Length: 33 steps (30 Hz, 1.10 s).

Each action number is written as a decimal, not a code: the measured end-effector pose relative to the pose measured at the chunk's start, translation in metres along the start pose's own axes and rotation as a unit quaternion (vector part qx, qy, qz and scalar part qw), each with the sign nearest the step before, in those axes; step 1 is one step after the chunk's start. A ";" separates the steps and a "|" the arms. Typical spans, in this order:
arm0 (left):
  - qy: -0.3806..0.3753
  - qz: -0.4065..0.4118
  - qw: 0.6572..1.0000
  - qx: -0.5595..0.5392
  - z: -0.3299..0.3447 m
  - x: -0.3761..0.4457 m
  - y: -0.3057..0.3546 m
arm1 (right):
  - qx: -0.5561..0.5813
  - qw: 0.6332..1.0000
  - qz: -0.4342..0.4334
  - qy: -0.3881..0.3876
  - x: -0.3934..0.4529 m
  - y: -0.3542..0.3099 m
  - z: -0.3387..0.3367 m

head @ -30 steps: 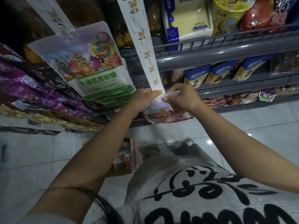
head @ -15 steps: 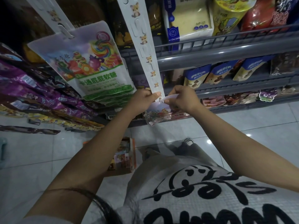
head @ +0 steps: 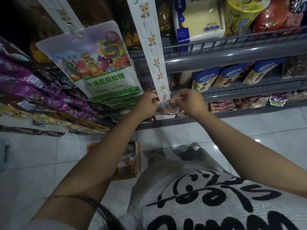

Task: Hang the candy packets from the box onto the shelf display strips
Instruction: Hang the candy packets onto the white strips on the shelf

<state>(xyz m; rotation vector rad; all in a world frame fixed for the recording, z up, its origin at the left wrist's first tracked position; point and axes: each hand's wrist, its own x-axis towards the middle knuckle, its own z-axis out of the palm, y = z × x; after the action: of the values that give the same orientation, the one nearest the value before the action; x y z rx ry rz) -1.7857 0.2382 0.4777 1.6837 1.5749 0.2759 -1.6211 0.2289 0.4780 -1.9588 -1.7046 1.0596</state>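
A white display strip (head: 153,47) printed with small animal figures hangs down the middle of the shelf front. At its bottom end my left hand (head: 148,102) pinches the strip's lower tip, while my right hand (head: 189,102) pinches the top edge of a candy packet (head: 167,107). The packet lies tilted between both hands, mostly hidden by them. Several identical candy packets (head: 99,63) with a lollipop picture hang stacked on a second strip (head: 63,14) at the left. The cardboard box (head: 128,159) with more packets stands on the floor below my left forearm.
Grey wire shelves (head: 232,53) at the right carry blue snack bags, boxes and tubs. Purple and yellow bags (head: 33,90) hang in rows at the left. A pale tiled floor (head: 49,155) lies below. A light blue bin edge (head: 4,155) shows at the far left.
Both hands have risen slightly along the strip's bottom end. The candy packet has swung up from hanging below the hands to lying tilted and bunched between them.
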 end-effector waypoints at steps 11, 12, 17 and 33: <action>0.062 0.036 0.997 -0.004 0.002 0.006 -0.018 | -0.028 0.999 -0.009 0.042 0.002 -0.007 0.004; 0.068 0.039 0.997 -0.007 0.002 0.004 -0.019 | -0.031 0.998 -0.010 0.052 0.001 -0.007 0.005; 0.080 0.049 0.995 -0.025 0.008 -0.011 -0.024 | -0.042 0.994 -0.019 0.099 -0.006 -0.002 0.007; 0.183 -0.103 0.963 -0.168 0.045 -0.141 -0.105 | 0.052 0.994 -0.069 0.068 -0.093 -0.007 0.131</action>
<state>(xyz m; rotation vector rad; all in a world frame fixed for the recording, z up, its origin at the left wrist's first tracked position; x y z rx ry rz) -1.8636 0.0823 0.4278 1.2436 1.8331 0.7354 -1.7199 0.1138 0.4250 -1.7779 -1.6523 0.9242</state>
